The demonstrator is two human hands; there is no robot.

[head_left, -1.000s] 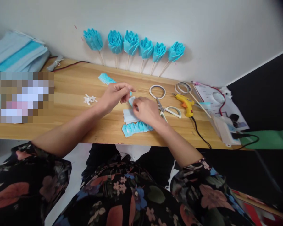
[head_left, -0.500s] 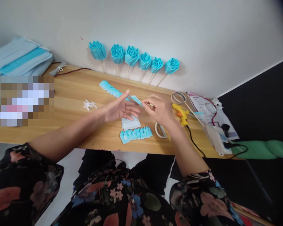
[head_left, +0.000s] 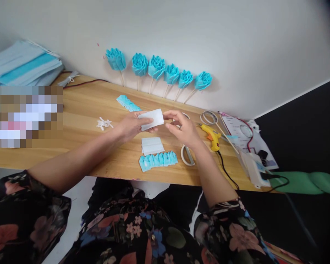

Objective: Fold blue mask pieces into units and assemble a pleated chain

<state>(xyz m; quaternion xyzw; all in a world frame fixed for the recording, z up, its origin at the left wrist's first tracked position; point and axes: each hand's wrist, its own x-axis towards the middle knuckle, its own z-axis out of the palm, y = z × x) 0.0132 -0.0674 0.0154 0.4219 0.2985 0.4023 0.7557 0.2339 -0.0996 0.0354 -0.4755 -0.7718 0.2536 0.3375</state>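
Both hands hold a small white rectangular piece of mask fabric (head_left: 151, 119) above the wooden table (head_left: 79, 106). My left hand (head_left: 132, 126) grips its left end from below, fingers curled. My right hand (head_left: 181, 128) pinches its right end with thumb and fingertips. Just under the hands lies a stack of white fabric pieces (head_left: 152, 145), and in front of that a pleated blue strip (head_left: 158, 160). Another pleated blue strip (head_left: 127, 102) lies behind the left hand.
Several blue fabric roses on sticks (head_left: 156, 69) lean on the wall. Scissors (head_left: 187, 156), tape rings (head_left: 209, 117), a yellow glue gun (head_left: 212, 135) with cord, and papers sit to the right. Blue masks (head_left: 22, 66) are stacked far left; white scraps (head_left: 103, 123) lie nearby.
My right hand lifted a piece off the table and turned it flat, white side up. My left hand went from open under it to gripping its left end.
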